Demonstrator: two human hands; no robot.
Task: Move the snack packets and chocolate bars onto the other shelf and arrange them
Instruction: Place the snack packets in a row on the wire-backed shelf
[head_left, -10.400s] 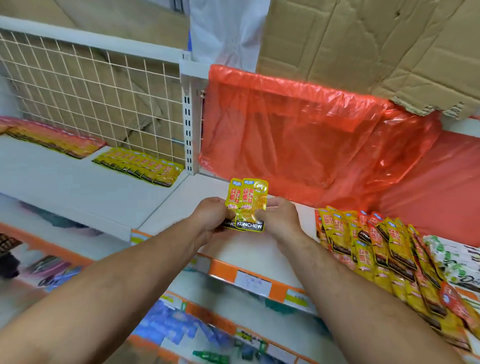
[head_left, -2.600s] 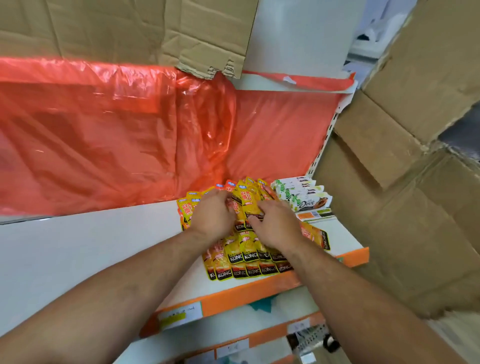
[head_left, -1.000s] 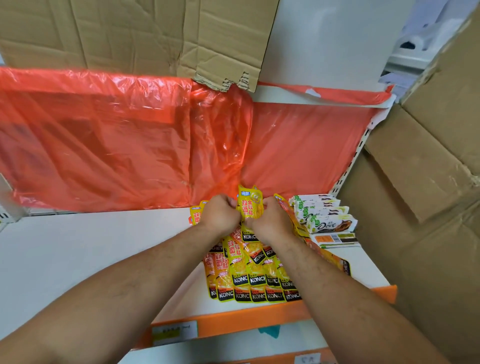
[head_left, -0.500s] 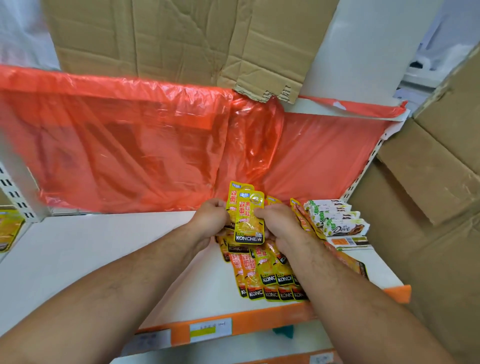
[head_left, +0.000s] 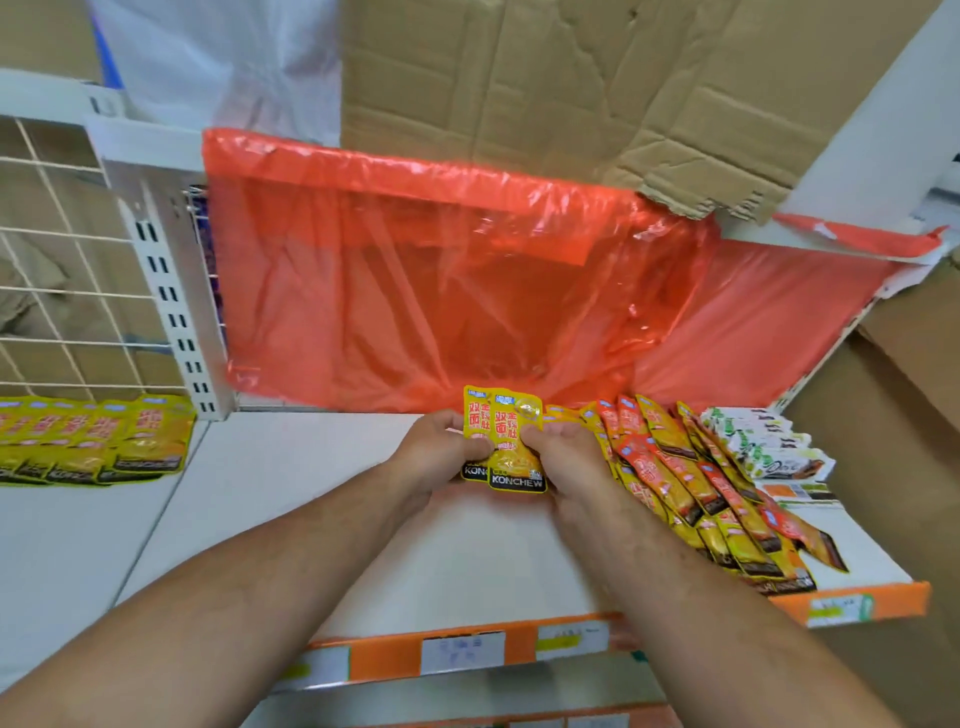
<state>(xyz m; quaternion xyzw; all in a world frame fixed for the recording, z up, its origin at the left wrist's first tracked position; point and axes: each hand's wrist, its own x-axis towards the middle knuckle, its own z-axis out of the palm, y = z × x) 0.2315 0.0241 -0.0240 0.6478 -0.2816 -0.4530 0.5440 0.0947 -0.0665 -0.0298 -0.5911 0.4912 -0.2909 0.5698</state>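
Fingertips hidden behind 2 packets (head_left: 503, 422), left hand (head_left: 439, 449) and right hand (head_left: 569, 460) both pinch them upright over the shelf (head_left: 311, 493).

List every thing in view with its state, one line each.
left hand: pinches the held packets' left edge.
right hand: pinches their right edge.
held packets: two yellow ones, overlapped, upright between both hands.
packet pile: lying in overlapped rows beside the right hand.
chocolate bars: stacked, right of the pile.
far-left packets: flat, overlapping row.
red plastic sheet: hanging, crumpled.
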